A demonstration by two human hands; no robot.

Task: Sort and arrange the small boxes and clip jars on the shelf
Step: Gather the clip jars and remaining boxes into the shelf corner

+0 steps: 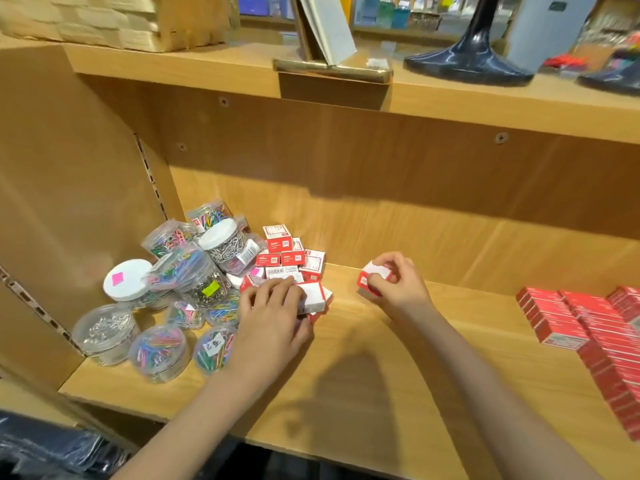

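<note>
Two hands at work over shelf (381, 358), forearms reaching in from 6 o'clock. Left hand (273, 313) at centre, fingers curled over front edge of box pile (291, 268), thumb and fingertips gripping white-topped box (313, 297) at pile's near corner; probably steadying the heap while picking next piece. Right hand (398, 282) just toward 3 o'clock of pile, raised off the wood, fingers and thumb pinched round single red-and-white box (372, 280), tilted; likely turned to check its face before setting down on bare wood between pile and stacks. Toward 9 o'clock, clip jars (156, 299) heaped against side panel (69, 202), some upright with white lids, some on their sides, coloured and silver clips mixed; crowded into the corner, apparently unsorted. Toward 3 o'clock, at far right edge, red flat boxes (588, 334) in neat overlapping rows, well apart from both hands, seemingly arranged already. Farther, toward 12 o'clock, rest of small boxes jumbled at odd angles, touching jars on their left. Beyond, back panel, then upper shelf (207, 64) with cardboard carton (121, 19), leaning book (329, 26) and dark stand base (471, 60), blurred.
</note>
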